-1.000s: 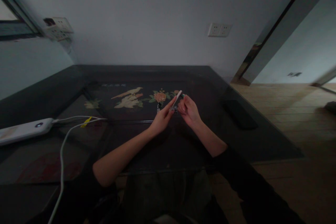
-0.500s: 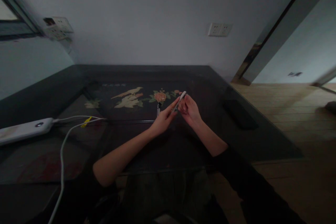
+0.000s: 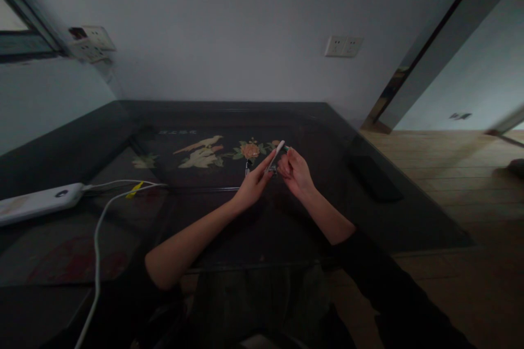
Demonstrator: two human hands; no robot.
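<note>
The left hand (image 3: 252,185) has its fingers (image 3: 267,162) stretched long and pressed together along a slim white pen-like stick (image 3: 275,155), which slants up and away to the right above the table. The right hand (image 3: 295,172) meets it from the other side, fingers curled in and pinching at the stick's upper part; a small greenish bit (image 3: 286,148) shows just beside the stick's tip, too small to name. The two hands touch or nearly touch around the stick, held just above the dark glass-topped table (image 3: 229,120).

Against half a second ago, the stick's tip has dropped slightly and swung a little leftward, and the left fingers lie straighter along it; the pose matches the one from a second ago. The forearms have hardly moved.

Below the hands a small dark object (image 3: 247,168) lies on the table beside the inlaid flower (image 3: 249,150) and bird (image 3: 200,151) picture. Further left a white power bank (image 3: 39,203) lies with white cables (image 3: 98,218) running from it, one carrying a yellow tag (image 3: 133,191). A dark flat object (image 3: 374,177) lies well to the right. A wall socket (image 3: 343,46) is on the wall behind.
</note>
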